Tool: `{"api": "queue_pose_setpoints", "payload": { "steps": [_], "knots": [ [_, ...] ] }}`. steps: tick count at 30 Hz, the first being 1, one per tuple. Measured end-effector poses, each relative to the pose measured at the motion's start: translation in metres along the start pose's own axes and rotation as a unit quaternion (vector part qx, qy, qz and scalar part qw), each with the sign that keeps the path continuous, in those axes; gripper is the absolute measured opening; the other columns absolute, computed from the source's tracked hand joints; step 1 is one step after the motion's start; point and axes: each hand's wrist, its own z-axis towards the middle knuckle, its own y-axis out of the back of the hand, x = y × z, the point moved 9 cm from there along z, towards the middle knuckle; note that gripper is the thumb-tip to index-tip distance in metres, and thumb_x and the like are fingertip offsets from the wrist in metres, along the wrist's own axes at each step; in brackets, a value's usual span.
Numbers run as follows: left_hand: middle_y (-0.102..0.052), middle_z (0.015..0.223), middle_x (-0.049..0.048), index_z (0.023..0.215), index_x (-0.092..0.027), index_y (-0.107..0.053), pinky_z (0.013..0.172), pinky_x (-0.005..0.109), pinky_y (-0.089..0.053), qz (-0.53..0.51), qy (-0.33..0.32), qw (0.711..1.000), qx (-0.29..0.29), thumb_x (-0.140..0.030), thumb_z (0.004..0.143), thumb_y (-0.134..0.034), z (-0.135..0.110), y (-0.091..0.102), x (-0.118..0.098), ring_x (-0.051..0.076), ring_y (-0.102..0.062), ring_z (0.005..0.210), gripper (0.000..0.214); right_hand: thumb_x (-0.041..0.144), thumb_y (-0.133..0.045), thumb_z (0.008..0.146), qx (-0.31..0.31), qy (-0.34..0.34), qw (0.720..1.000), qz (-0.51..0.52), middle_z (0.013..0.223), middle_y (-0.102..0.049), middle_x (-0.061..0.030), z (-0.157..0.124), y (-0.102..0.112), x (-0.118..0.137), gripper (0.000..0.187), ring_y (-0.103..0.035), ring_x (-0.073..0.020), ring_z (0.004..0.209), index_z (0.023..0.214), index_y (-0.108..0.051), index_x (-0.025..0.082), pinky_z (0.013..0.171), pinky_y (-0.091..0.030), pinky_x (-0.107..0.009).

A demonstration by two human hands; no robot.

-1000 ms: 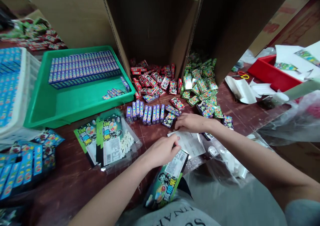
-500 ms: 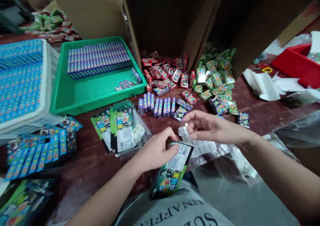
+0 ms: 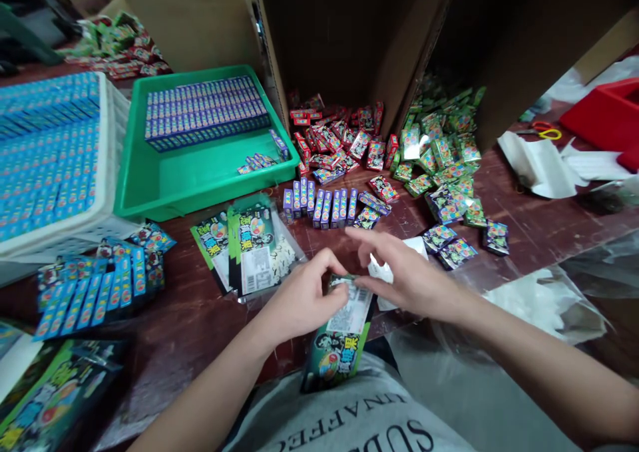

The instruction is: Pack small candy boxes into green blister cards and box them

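A dark green and black printed pouch (image 3: 339, 339) stands upright against the shirt, its barcode label towards the top. My left hand (image 3: 307, 299) is closed on the pouch's upper edge, thumb and bent fingers pinching it. At the same edge, on the other side, is my right hand (image 3: 409, 272). Its thumb reaches the pouch top, while the index finger stretches forward, apart from the thumb. Under and behind my right hand lies a white sticker sheet (image 3: 414, 244), partly hidden. Whether a sticker sits at the pouch's top edge, I cannot tell.
Left are more flat pouches (image 3: 254, 245), a green tray (image 3: 194, 179) of purple boxes and a white basket (image 3: 112, 126) of blue boxes. Small purple boxes (image 3: 334, 207) stand ahead, before red packets (image 3: 329, 139) and green packets (image 3: 439, 149). Scissors (image 3: 546, 130) lie right.
My right hand has moved left from the sticker sheet to the pouch's top edge, its index finger now stretched out. My left hand still grips the pouch. The view has shifted slightly.
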Motion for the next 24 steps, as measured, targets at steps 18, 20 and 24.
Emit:
{"api": "queue_pose_setpoints", "payload": {
  "steps": [18, 20, 24],
  "knots": [
    [-0.076, 0.092, 0.0077, 0.119, -0.023, -0.072, 0.061, 0.032, -0.059, -0.131, 0.146, 0.978, -0.070, -0.033, 0.068, -0.084, -0.108, 0.129, 0.060, 0.026, -0.071, 0.074, 0.053, 0.038, -0.064, 0.097, -0.186, -0.159, 0.932, 0.269, 0.119, -0.062, -0.0062, -0.031, -0.026, -0.027, 0.037, -0.059, -0.0228, 0.112, 0.133, -0.057, 0.032, 0.101, -0.046, -0.040],
    [-0.075, 0.093, 0.0080, 0.109, -0.024, -0.071, 0.061, 0.031, -0.060, -0.159, 0.152, 0.959, -0.179, -0.032, 0.068, -0.086, -0.140, 0.141, 0.078, 0.025, -0.070, 0.074, 0.044, 0.041, -0.067, 0.095, -0.173, -0.204, 0.908, 0.323, 0.118, -0.063, -0.0055, -0.035, -0.039, -0.032, 0.019, -0.058, -0.0234, 0.116, 0.110, -0.067, 0.029, 0.102, -0.045, -0.039],
    [-0.071, 0.089, 0.0026, 0.097, -0.025, -0.063, 0.061, 0.025, -0.058, -0.182, 0.150, 0.915, -0.327, -0.029, 0.066, -0.091, -0.185, 0.130, 0.102, 0.019, -0.067, 0.074, 0.042, 0.045, -0.070, 0.091, -0.123, -0.247, 0.858, 0.432, 0.127, -0.062, -0.0067, -0.027, -0.075, -0.018, 0.022, -0.058, -0.0260, 0.121, 0.086, -0.066, 0.024, 0.098, -0.048, -0.040]
  ]
}}
